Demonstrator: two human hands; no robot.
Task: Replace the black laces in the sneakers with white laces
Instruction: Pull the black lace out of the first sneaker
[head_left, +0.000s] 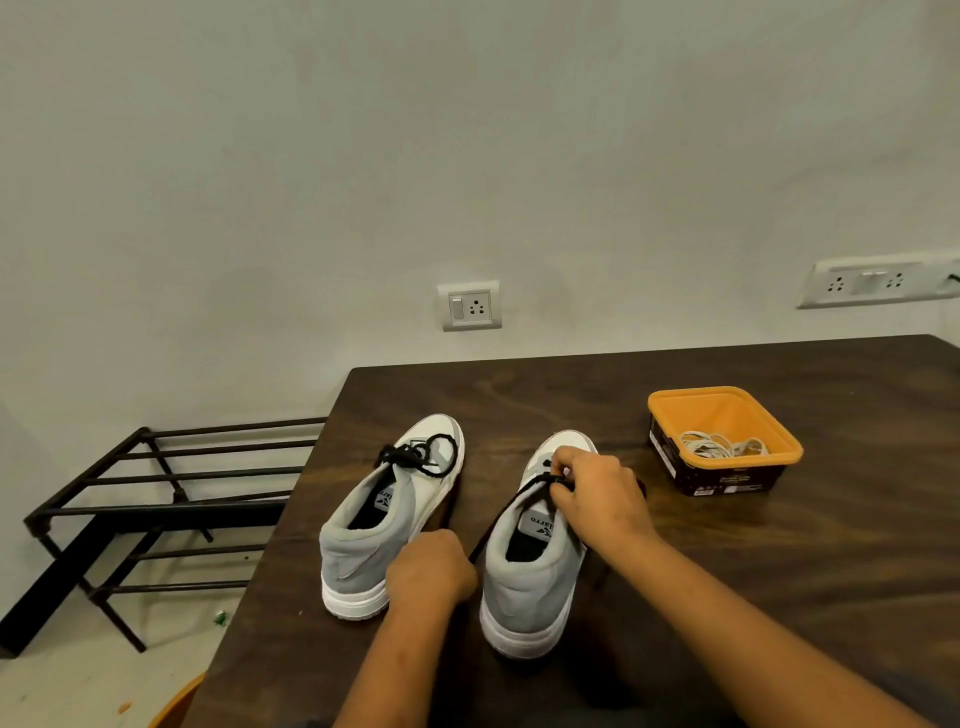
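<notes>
We are working on the right sneaker (530, 577), which sits on the dark table (779, 571) with its heel toward us. Its black lace (506, 514) runs in a tight line from the eyelets down to our left hand (428, 571). That hand is closed in a fist beside the shoe's heel, and we think it is holding the lace end, though the end itself is hidden. Our right hand (597, 493) is on top of the shoe, its fingers pinching the lace near the eyelets.

The left sneaker (384, 525) stands just beside it, with its black lace in a bow (418, 456), not yet undone.

Farther right, well apart from the shoes, an orange tub (724, 441) holds the white laces (719, 446) in a loose pile.

What could go wrong? If we pull too hard, the shoe may slide or tip, because nothing is pressing it down. The lace may also catch in an eyelet if we tug it sideways. And the white laces look tangled, so they may knot up when we lift them out.
</notes>
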